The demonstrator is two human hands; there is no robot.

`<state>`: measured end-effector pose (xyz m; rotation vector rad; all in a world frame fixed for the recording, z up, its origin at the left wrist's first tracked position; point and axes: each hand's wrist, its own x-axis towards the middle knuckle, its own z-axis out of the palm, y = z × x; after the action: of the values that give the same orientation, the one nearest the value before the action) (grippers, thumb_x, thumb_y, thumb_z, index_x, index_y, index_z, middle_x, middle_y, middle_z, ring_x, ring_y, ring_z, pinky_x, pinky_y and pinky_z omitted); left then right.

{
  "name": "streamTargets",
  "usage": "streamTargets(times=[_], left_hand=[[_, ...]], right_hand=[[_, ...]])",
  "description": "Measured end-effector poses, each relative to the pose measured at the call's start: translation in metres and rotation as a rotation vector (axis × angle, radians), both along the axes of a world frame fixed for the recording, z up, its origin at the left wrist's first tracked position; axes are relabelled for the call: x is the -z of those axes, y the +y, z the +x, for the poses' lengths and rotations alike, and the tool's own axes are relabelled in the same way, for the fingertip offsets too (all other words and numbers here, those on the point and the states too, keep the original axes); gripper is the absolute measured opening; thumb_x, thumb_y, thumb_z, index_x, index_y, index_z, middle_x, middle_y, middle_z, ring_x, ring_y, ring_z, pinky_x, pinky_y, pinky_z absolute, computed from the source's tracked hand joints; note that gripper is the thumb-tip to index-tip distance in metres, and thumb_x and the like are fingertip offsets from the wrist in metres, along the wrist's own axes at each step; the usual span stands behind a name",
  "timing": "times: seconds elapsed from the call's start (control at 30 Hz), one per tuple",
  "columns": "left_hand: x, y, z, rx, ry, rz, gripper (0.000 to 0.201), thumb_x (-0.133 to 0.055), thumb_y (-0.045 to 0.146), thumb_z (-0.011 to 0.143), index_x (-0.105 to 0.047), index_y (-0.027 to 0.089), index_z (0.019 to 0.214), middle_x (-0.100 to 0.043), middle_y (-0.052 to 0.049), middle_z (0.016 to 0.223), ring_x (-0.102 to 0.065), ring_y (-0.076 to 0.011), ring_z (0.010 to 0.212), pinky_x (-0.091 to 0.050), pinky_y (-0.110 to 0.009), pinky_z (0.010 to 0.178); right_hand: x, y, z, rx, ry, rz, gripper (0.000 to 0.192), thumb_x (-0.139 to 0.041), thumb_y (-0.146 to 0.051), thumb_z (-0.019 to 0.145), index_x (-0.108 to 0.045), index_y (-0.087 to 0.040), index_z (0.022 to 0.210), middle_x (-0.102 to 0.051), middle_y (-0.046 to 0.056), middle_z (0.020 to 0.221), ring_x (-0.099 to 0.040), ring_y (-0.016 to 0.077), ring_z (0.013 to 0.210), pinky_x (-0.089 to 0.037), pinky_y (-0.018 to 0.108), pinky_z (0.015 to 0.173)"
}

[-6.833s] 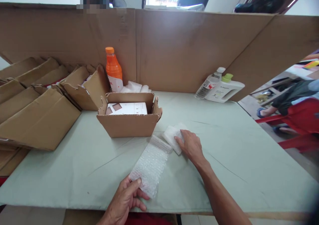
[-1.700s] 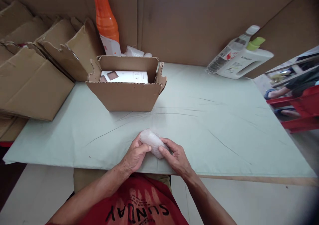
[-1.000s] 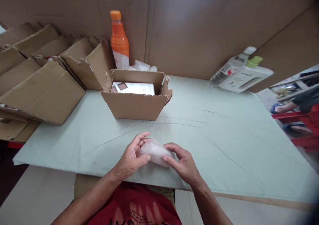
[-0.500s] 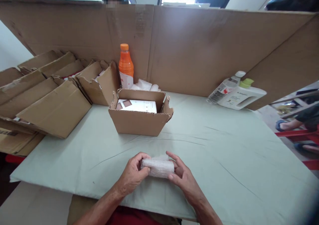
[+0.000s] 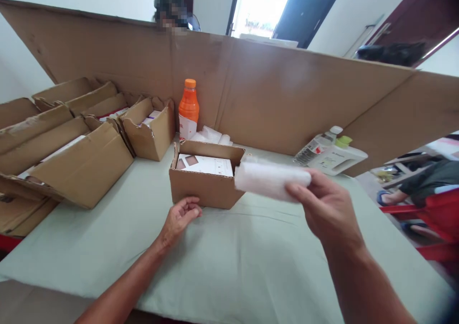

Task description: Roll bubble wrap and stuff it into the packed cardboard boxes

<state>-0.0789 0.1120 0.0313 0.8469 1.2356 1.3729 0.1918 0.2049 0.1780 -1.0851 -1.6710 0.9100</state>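
My right hand (image 5: 328,210) holds a bundle rolled in white bubble wrap (image 5: 269,179) raised above the table, just right of a small open cardboard box (image 5: 204,188). A white flat carton (image 5: 206,164) lies inside that box. My left hand (image 5: 179,217) hovers empty, fingers loosely curled, close in front of the box's near wall. The table is covered by a pale green sheet (image 5: 233,262).
Several open and flattened cardboard boxes (image 5: 77,163) crowd the left side. An orange bottle (image 5: 188,109) and bubble-wrap pieces (image 5: 211,135) stand behind the box. A clear bottle (image 5: 313,146) and white jug (image 5: 335,157) lie at back right. A cardboard wall (image 5: 287,99) rings the table; a person sits at right.
My right hand lifted the wrapped bundle up and toward the box. My left hand let go of it and moved to the box's front. The camera tilted upward.
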Motion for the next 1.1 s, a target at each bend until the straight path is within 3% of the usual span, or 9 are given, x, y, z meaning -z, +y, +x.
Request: streamTargets(times=[0.1,0.27,0.33,0.4,0.47,0.53,0.63,0.8,1.1], left_hand=[[0.017,0.011,-0.003,-0.068,-0.043,-0.022,0.043,-0.08,0.043,0.067,-0.068,0.015,0.097,-0.071,-0.007,0.084,-0.067,-0.0211,0.081,-0.052,-0.034,0.076],[0.034,0.012,-0.004,-0.056,-0.022,-0.001,0.038,-0.078,0.034,0.066,-0.068,0.016,0.098,-0.071,-0.006,0.085,-0.066,-0.0198,0.082,-0.051,-0.033,0.078],[0.036,0.013,-0.004,-0.052,-0.013,0.0,0.037,-0.078,0.032,0.065,-0.069,0.016,0.097,-0.071,-0.006,0.085,-0.065,-0.0197,0.083,-0.051,-0.033,0.08],[0.037,0.014,-0.004,-0.047,-0.005,0.0,0.036,-0.078,0.032,0.065,-0.069,0.016,0.097,-0.071,-0.006,0.085,-0.064,-0.0196,0.084,-0.051,-0.034,0.081],[0.038,0.015,-0.004,-0.043,0.004,0.003,0.036,-0.077,0.033,0.066,-0.07,0.016,0.097,-0.071,-0.006,0.085,-0.064,-0.0196,0.083,-0.05,-0.034,0.081],[0.039,0.017,-0.003,-0.04,0.012,0.005,0.035,-0.077,0.033,0.065,-0.07,0.017,0.096,-0.071,-0.005,0.084,-0.064,-0.0195,0.082,-0.049,-0.033,0.08],[0.04,0.018,-0.003,-0.037,0.019,0.003,0.035,-0.077,0.034,0.064,-0.07,0.017,0.094,-0.07,-0.005,0.082,-0.063,-0.0192,0.079,-0.049,-0.033,0.078],[0.042,0.019,-0.002,-0.027,0.035,0.004,0.033,-0.076,0.033,0.064,-0.071,0.018,0.093,-0.071,-0.005,0.082,-0.063,-0.0187,0.078,-0.049,-0.031,0.076],[0.04,0.016,-0.002,-0.028,0.097,0.028,0.033,-0.075,0.034,0.067,-0.072,0.017,0.095,-0.072,-0.006,0.082,-0.064,-0.0186,0.078,-0.05,-0.031,0.075]], right_hand=[[-0.023,0.043,-0.017,-0.065,-0.211,0.03,0.031,-0.07,-0.049,0.08,-0.069,-0.021,0.095,-0.072,0.005,0.087,-0.065,0.0196,0.075,-0.05,0.029,0.061],[-0.046,0.082,-0.046,0.076,-1.071,0.13,0.02,-0.061,-0.034,0.079,-0.057,-0.02,0.065,-0.062,0.003,0.064,-0.053,0.0157,0.057,-0.03,0.027,0.05],[-0.05,0.083,-0.064,0.121,-1.327,0.148,0.014,-0.06,-0.03,0.08,-0.06,-0.02,0.07,-0.066,0.006,0.071,-0.057,0.0189,0.064,-0.028,0.029,0.052],[-0.047,0.081,-0.083,0.113,-1.45,0.163,0.013,-0.059,-0.029,0.081,-0.067,-0.019,0.085,-0.071,0.009,0.083,-0.062,0.0233,0.074,-0.028,0.029,0.055],[-0.038,0.08,-0.101,0.068,-1.476,0.176,0.024,-0.058,-0.026,0.082,-0.068,-0.019,0.103,-0.072,0.012,0.092,-0.065,0.026,0.081,-0.028,0.03,0.057],[-0.026,0.079,-0.111,0.011,-1.459,0.176,0.028,-0.057,-0.021,0.082,-0.067,-0.017,0.108,-0.073,0.014,0.094,-0.065,0.0261,0.082,-0.028,0.03,0.057],[-0.016,0.081,-0.112,-0.079,-1.417,0.15,0.019,-0.055,-0.019,0.082,-0.068,-0.018,0.095,-0.073,0.01,0.09,-0.064,0.0216,0.076,-0.029,0.028,0.056],[-0.015,0.084,-0.103,-0.177,-1.329,0.088,0.013,-0.053,-0.014,0.079,-0.065,-0.019,0.075,-0.07,0.005,0.078,-0.056,0.0152,0.064,-0.028,0.026,0.053],[-0.007,0.091,-0.112,-0.282,-1.298,0.044,0.014,-0.058,-0.009,0.075,-0.066,-0.018,0.069,-0.072,0.005,0.078,-0.058,0.0142,0.065,-0.032,0.024,0.054]])
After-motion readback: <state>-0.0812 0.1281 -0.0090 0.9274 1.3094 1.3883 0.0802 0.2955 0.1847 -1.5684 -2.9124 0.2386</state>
